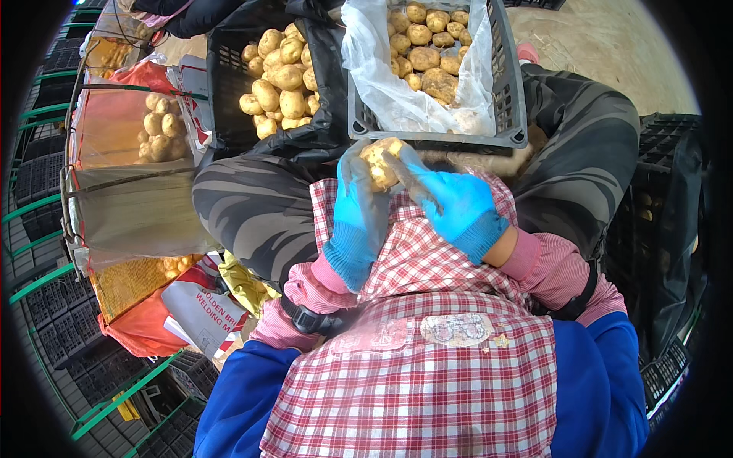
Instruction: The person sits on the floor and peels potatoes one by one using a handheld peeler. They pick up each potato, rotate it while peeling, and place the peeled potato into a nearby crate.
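A potato [379, 162] with patches of soil is held between my two hands, just in front of the near rim of a black plastic crate [435, 141]. My left hand [356, 200], in a blue knit glove with a grey coated palm, wraps the potato's left side. From the right, the gloved fingers of my right hand [452, 197] press on its surface. Inside that crate, soil-marked potatoes [425, 59] lie within a white plastic liner [375, 68]. Cleaner-looking potatoes [291, 104] fill part of a second crate, lined with black plastic sheet [335, 86], to the left.
Mesh sacks [131, 123] holding potatoes hang on a frame at the left, beside printed cardboard [203, 309]. Stacked black crates [63, 315] stand beyond green rails [43, 286]. Another dark crate [667, 143] is at the right. Part of another person [209, 20] shows at upper left.
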A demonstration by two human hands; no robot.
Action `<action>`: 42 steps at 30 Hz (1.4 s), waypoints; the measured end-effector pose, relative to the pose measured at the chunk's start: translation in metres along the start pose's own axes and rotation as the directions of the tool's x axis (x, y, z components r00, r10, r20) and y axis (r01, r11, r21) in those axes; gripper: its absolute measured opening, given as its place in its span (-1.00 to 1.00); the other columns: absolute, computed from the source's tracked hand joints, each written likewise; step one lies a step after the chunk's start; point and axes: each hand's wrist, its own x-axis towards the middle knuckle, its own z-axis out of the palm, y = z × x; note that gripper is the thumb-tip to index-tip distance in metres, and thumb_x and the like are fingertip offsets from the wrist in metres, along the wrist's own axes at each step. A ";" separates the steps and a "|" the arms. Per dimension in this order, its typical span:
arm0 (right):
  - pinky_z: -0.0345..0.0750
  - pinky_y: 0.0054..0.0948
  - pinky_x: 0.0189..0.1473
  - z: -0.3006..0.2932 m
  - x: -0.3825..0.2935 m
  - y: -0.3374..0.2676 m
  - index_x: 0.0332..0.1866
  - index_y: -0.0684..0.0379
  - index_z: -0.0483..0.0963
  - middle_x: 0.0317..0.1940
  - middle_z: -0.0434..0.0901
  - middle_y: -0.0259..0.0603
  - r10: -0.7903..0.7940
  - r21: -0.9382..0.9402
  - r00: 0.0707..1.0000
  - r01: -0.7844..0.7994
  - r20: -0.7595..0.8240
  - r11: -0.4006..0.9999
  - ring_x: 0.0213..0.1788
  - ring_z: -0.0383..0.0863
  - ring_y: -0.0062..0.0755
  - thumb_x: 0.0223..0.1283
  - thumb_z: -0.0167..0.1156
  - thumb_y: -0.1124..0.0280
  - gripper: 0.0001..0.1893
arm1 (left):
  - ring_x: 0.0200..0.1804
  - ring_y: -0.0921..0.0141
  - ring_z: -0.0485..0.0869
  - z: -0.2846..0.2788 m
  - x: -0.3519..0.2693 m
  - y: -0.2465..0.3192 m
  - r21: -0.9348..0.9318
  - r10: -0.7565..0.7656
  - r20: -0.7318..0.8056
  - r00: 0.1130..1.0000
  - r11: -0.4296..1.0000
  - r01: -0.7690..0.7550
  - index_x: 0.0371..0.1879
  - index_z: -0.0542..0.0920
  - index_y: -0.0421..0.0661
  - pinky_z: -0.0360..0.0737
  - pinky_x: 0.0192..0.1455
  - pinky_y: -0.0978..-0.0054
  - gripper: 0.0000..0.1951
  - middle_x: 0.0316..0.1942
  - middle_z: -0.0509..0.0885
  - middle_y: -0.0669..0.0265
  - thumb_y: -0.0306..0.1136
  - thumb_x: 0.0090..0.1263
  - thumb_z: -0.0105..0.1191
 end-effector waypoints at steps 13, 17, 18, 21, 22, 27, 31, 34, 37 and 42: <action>0.64 -0.05 -0.23 -0.001 -0.002 0.001 0.45 -0.05 0.41 -0.27 0.69 -0.01 0.010 -0.002 0.999 -0.010 0.045 1.000 -0.33 0.70 0.02 0.23 0.25 0.39 -0.38 | 0.32 0.28 0.53 0.004 -0.004 0.002 -0.143 -0.103 -0.052 0.993 0.985 0.094 0.47 0.24 -0.12 0.57 0.33 0.26 -0.42 0.34 0.44 0.13 0.09 0.73 -0.32; 0.64 -0.04 -0.24 -0.001 -0.004 0.000 0.44 -0.04 0.43 -0.29 0.69 0.00 -0.035 -0.030 0.998 0.036 0.047 0.999 -0.33 0.70 0.03 0.21 0.27 0.39 -0.39 | 0.32 0.28 0.53 0.002 -0.007 0.008 0.269 0.043 0.046 0.998 0.962 -0.054 0.46 0.25 -0.12 0.57 0.34 0.26 -0.46 0.33 0.45 0.13 0.02 0.73 -0.26; 0.64 -0.05 -0.24 -0.001 -0.004 0.000 0.43 -0.04 0.44 -0.29 0.69 0.00 -0.037 -0.037 0.998 0.038 0.041 0.999 -0.34 0.70 0.03 0.20 0.27 0.39 -0.39 | 0.31 0.28 0.53 0.002 -0.007 0.010 0.255 0.065 0.067 0.996 0.964 -0.080 0.45 0.26 -0.12 0.57 0.33 0.28 -0.47 0.33 0.45 0.13 0.02 0.73 -0.27; 0.64 -0.06 -0.25 -0.002 -0.002 -0.002 0.45 -0.05 0.42 -0.32 0.68 0.02 -0.014 0.056 1.000 0.015 -0.023 0.998 -0.33 0.70 0.03 0.24 0.27 0.36 -0.38 | 0.29 0.29 0.55 0.006 -0.008 0.014 0.037 0.001 0.023 1.000 0.999 -0.002 0.42 0.26 -0.13 0.59 0.32 0.31 -0.46 0.30 0.46 0.12 0.06 0.74 -0.31; 0.64 -0.07 -0.25 -0.003 -0.002 -0.003 0.47 -0.06 0.41 -0.33 0.68 0.02 0.015 0.102 0.999 -0.010 -0.044 0.995 -0.33 0.70 0.04 0.26 0.27 0.34 -0.38 | 0.30 0.29 0.54 0.006 -0.007 0.015 -0.122 -0.028 0.018 0.999 0.992 0.030 0.42 0.26 -0.12 0.57 0.34 0.29 -0.49 0.31 0.46 0.13 0.03 0.74 -0.28; 0.64 -0.06 -0.26 -0.010 0.002 -0.008 0.54 -0.12 0.32 -0.32 0.69 0.06 0.184 0.141 0.982 -0.178 -0.030 0.974 -0.32 0.72 0.05 0.36 0.23 0.23 -0.37 | 0.35 0.25 0.50 0.007 -0.004 0.016 -0.383 -0.077 0.072 0.994 0.919 0.099 0.40 0.29 -0.10 0.48 0.43 0.23 -0.54 0.33 0.45 0.15 -0.07 0.72 -0.16; 0.64 -0.06 -0.25 -0.011 0.005 -0.008 0.57 -0.15 0.28 -0.27 0.71 0.06 0.143 0.121 0.988 -0.136 -0.051 0.983 -0.31 0.72 0.05 0.38 0.23 0.22 -0.35 | 0.36 0.24 0.48 0.007 -0.002 0.013 -0.494 -0.030 0.077 0.997 0.867 0.064 0.40 0.28 -0.11 0.44 0.46 0.22 -0.53 0.33 0.45 0.15 -0.05 0.72 -0.15; 0.63 -0.06 -0.26 -0.009 0.005 -0.007 0.58 -0.16 0.27 -0.27 0.71 0.04 0.187 0.123 0.982 -0.187 0.009 0.975 -0.31 0.72 0.06 0.38 0.22 0.22 -0.34 | 0.38 0.26 0.47 0.010 -0.003 0.011 -0.414 -0.007 0.060 0.998 0.910 0.031 0.43 0.24 -0.12 0.42 0.48 0.23 -0.49 0.35 0.43 0.12 -0.01 0.72 -0.17; 0.62 -0.03 -0.27 -0.007 0.005 -0.006 0.57 -0.15 0.28 -0.28 0.71 0.05 0.154 0.125 0.987 -0.149 -0.037 0.981 -0.33 0.71 0.06 0.38 0.21 0.23 -0.35 | 0.39 0.26 0.46 0.013 -0.005 0.011 -0.239 0.011 0.005 1.000 0.971 -0.010 0.47 0.17 -0.14 0.42 0.48 0.26 -0.44 0.37 0.40 0.07 0.02 0.73 -0.23; 0.61 -0.01 -0.29 -0.006 0.001 -0.010 0.57 -0.14 0.28 -0.32 0.69 0.04 0.057 0.137 0.997 -0.063 0.053 0.988 -0.36 0.71 0.03 0.38 0.21 0.25 -0.36 | 0.44 0.26 0.43 0.011 -0.006 0.016 -0.037 0.072 0.037 0.997 0.997 -0.071 0.54 0.11 -0.11 0.41 0.50 0.23 -0.44 0.45 0.35 0.09 -0.01 0.74 -0.28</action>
